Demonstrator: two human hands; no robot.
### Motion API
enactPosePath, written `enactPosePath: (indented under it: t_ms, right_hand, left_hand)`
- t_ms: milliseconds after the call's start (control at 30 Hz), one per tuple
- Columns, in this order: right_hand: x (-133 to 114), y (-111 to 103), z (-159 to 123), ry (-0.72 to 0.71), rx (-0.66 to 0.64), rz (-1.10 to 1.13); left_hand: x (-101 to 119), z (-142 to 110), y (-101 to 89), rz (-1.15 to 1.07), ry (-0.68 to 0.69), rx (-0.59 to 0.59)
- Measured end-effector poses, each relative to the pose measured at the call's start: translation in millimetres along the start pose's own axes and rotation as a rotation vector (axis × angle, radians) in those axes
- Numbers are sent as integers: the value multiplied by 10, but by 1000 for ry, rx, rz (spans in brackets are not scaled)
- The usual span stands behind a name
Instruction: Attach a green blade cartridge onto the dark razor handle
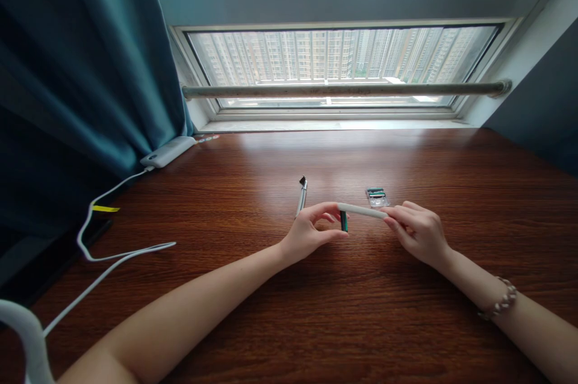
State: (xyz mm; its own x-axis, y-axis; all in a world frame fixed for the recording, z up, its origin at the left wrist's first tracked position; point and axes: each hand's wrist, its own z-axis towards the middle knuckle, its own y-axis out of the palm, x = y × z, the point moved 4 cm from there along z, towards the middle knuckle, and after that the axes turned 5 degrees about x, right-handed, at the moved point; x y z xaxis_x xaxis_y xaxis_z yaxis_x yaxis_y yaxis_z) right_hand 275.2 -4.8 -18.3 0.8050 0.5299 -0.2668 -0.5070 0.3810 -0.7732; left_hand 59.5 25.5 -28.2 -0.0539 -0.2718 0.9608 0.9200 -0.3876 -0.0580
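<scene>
Got a razor head (344, 221) pinched in a half-curled left hand (307, 235), handle (362, 211) in right fingertips (392, 219), mid-frame, seemingly meeting but can't tell if clicked on.

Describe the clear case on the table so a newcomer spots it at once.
On the brown table below the window, look just beyond the right hand, slightly left. The clear case lies there, squarish and see-through with dark green strips, unlike the slim silvery stick and the pale handle that hand grips.
</scene>
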Motion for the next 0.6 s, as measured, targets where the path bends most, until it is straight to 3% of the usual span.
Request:
enactPosePath:
  t_ms: [133,333,600]
  right_hand:
    - [-79,13,0,-39,-43,61]
    - [-2,-24,-9,46,48,43]
    - [-144,47,-7,-63,-89,135]
  left_hand:
    - [-7,-4,10,30,-69,-5]
    - [-20,24,-10,-121,-83,24]
    - [-68,-2,31,-133,-187,-14]
